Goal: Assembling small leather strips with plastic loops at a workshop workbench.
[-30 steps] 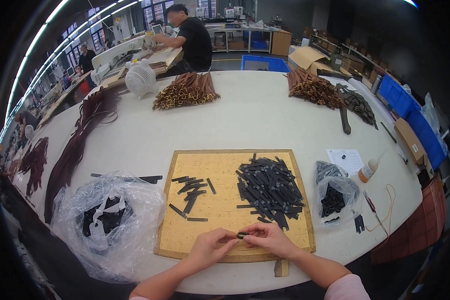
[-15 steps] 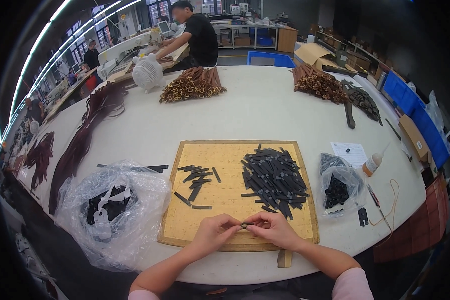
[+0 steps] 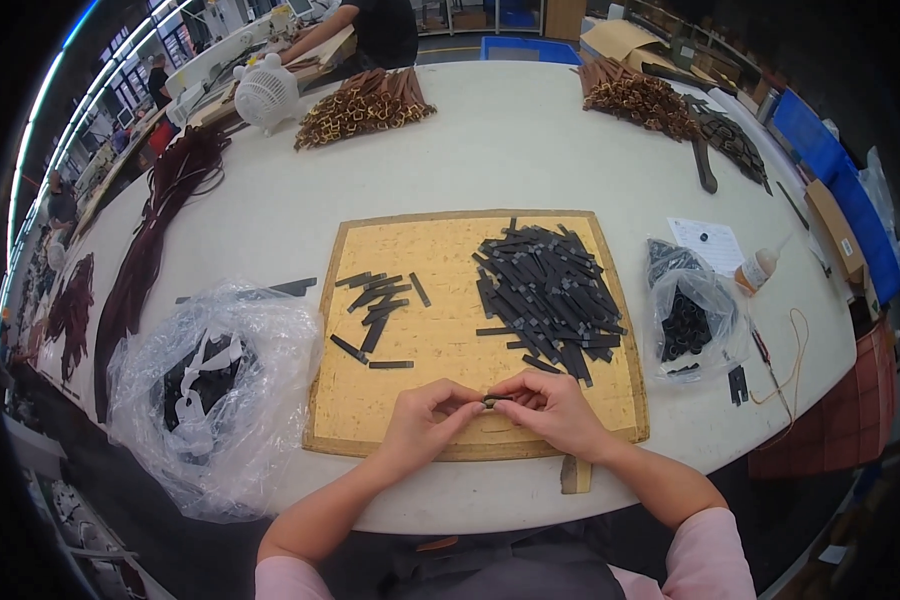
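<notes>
small black piece pinched by left hand and right hand over board, probably being bent; steady grip needed next

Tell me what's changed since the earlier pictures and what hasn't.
The view has tilted down: the scene sits higher in the picture, and the top edge cuts off the head of the co-worker. Nothing was visibly taken up or let go. The left hand and right hand still hold the small black piece over the yellow board; the black strips lie as before.
</notes>
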Tool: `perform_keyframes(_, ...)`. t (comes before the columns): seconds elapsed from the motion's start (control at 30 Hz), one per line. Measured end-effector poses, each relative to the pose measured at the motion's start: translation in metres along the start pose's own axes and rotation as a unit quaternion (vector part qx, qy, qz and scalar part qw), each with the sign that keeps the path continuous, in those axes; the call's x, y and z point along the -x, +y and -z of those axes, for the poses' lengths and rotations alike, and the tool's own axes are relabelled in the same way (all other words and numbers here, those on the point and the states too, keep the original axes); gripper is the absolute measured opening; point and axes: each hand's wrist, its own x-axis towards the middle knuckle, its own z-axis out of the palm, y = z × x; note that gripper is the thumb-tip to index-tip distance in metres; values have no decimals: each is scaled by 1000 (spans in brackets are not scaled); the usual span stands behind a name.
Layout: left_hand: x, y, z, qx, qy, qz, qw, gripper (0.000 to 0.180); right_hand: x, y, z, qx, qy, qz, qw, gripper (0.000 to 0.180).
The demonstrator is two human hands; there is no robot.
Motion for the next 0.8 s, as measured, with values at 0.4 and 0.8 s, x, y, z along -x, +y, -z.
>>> perform_keyframes(0.4,0,-3,2,-45,17,-10,999,14,-9,3,-4,-23,-8,-39,999,17)
perform_keyframes(0.8,-10,5,0,-45,11,24,999,13,-12,6,0,-60,-20,-53,997,14)
